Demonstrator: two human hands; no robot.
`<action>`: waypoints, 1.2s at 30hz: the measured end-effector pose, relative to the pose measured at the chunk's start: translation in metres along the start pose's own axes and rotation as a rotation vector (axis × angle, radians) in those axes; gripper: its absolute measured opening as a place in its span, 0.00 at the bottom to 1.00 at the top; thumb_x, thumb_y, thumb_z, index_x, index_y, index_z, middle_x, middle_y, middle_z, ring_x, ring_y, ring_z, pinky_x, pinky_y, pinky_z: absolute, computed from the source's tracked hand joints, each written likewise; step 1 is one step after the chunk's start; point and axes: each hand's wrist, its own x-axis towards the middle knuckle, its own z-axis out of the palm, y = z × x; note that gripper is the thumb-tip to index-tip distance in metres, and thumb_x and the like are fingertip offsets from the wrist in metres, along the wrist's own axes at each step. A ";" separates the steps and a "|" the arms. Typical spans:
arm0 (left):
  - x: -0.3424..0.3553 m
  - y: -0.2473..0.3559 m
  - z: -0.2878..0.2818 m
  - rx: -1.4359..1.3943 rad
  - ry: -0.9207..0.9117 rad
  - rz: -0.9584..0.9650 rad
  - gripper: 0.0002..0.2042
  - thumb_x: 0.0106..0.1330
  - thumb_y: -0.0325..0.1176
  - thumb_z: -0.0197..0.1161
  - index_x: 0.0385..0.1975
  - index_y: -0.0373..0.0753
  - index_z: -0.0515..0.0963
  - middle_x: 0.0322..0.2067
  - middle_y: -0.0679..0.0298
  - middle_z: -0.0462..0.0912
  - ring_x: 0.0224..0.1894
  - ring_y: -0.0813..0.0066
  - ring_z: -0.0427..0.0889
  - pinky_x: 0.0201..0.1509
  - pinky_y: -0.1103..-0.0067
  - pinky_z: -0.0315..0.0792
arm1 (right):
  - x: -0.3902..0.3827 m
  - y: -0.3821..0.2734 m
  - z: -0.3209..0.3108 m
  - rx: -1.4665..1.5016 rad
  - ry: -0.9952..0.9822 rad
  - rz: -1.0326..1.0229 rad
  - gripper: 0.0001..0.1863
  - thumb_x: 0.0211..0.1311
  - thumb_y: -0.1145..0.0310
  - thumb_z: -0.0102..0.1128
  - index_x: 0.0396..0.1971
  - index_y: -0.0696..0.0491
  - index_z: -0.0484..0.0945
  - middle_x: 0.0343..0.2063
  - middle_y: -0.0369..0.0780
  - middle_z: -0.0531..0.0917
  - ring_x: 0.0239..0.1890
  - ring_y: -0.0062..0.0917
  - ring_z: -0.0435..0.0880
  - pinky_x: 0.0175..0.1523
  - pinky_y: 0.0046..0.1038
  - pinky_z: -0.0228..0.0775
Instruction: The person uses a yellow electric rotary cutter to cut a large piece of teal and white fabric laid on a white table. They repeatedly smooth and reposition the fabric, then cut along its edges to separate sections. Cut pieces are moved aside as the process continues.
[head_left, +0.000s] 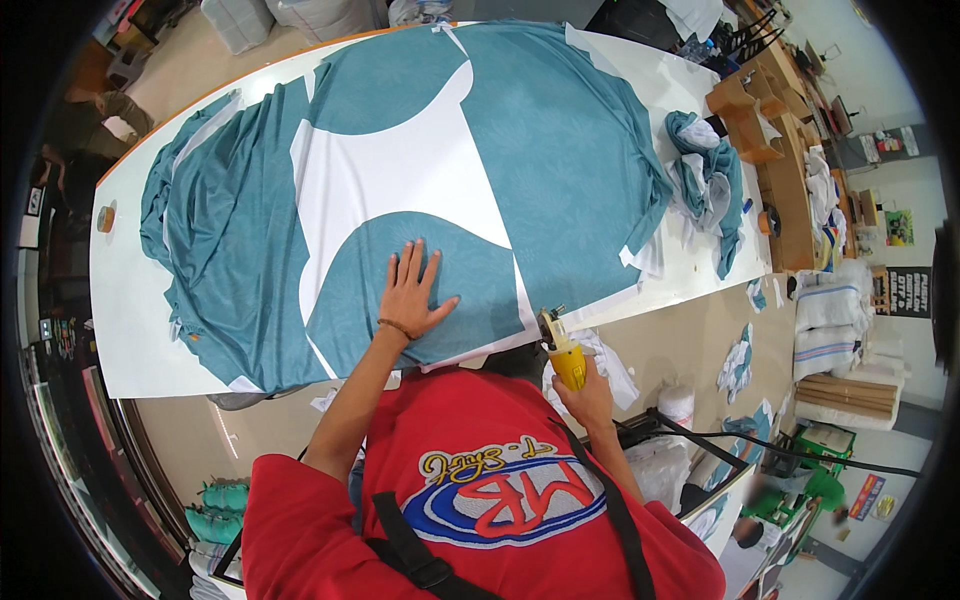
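Observation:
A wide spread of teal fabric [540,150] with white areas [390,175] between the cut shapes lies on the white table [120,330], bunched in folds at the left and right sides. My left hand [410,300] lies flat on the lower middle teal section, fingers spread and pointing away from me. My right hand [585,395] grips a yellow handheld electric cutter [567,362] at the table's near edge, just right of a narrow white strip. The cutter's metal head sits at the fabric's lower border; whether its blade touches the cloth is hard to tell.
A tape roll [105,218] sits at the table's left end, a crumpled fabric pile [705,190] at the right, beside wooden shelving [760,120]. Scraps [735,365] lie on the floor near white sacks [830,320]. A black cable [780,445] runs at lower right. Another person [110,130] is at upper left.

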 end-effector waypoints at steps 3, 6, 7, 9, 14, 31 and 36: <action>0.000 0.000 0.001 -0.006 0.014 0.001 0.44 0.65 0.64 0.59 0.76 0.42 0.61 0.78 0.46 0.51 0.80 0.49 0.48 0.81 0.52 0.41 | 0.007 -0.009 -0.003 -0.008 -0.012 0.016 0.31 0.55 0.47 0.71 0.51 0.52 0.73 0.34 0.55 0.87 0.38 0.57 0.86 0.42 0.52 0.78; 0.000 0.001 -0.002 0.005 -0.006 -0.009 0.44 0.65 0.64 0.59 0.76 0.42 0.62 0.78 0.46 0.51 0.80 0.49 0.48 0.82 0.52 0.41 | 0.016 -0.014 -0.002 0.011 -0.019 0.024 0.32 0.55 0.46 0.70 0.53 0.51 0.73 0.36 0.55 0.87 0.40 0.57 0.86 0.44 0.52 0.78; 0.001 0.002 -0.002 0.004 0.002 -0.006 0.44 0.65 0.64 0.59 0.76 0.42 0.62 0.78 0.46 0.51 0.80 0.49 0.49 0.82 0.52 0.41 | 0.020 -0.015 -0.002 0.022 -0.021 0.023 0.33 0.55 0.45 0.70 0.53 0.51 0.73 0.36 0.55 0.87 0.40 0.57 0.86 0.44 0.52 0.78; 0.000 0.001 -0.002 0.005 0.017 -0.003 0.44 0.64 0.64 0.59 0.75 0.42 0.62 0.78 0.46 0.51 0.80 0.49 0.49 0.82 0.52 0.42 | 0.028 -0.020 -0.001 0.005 -0.026 0.022 0.33 0.55 0.45 0.69 0.54 0.51 0.73 0.37 0.55 0.87 0.41 0.57 0.86 0.45 0.52 0.78; 0.000 0.001 -0.003 -0.014 0.028 0.002 0.43 0.64 0.63 0.60 0.75 0.42 0.63 0.77 0.46 0.53 0.80 0.49 0.50 0.81 0.52 0.43 | 0.047 -0.045 -0.010 0.018 -0.059 0.037 0.33 0.55 0.45 0.68 0.55 0.51 0.73 0.37 0.55 0.87 0.43 0.56 0.86 0.47 0.52 0.78; 0.000 0.001 -0.009 -0.042 0.030 -0.003 0.43 0.65 0.64 0.60 0.74 0.41 0.65 0.76 0.46 0.55 0.79 0.48 0.52 0.81 0.52 0.45 | 0.122 -0.110 -0.018 -0.012 -0.076 -0.013 0.34 0.53 0.45 0.67 0.52 0.54 0.73 0.38 0.56 0.86 0.45 0.57 0.84 0.49 0.53 0.76; 0.000 0.001 -0.009 -0.035 0.005 -0.012 0.43 0.65 0.64 0.59 0.74 0.42 0.64 0.77 0.46 0.54 0.80 0.49 0.50 0.81 0.52 0.45 | 0.150 -0.129 -0.017 0.023 -0.077 -0.020 0.34 0.54 0.46 0.67 0.53 0.55 0.73 0.42 0.56 0.85 0.49 0.56 0.83 0.52 0.52 0.75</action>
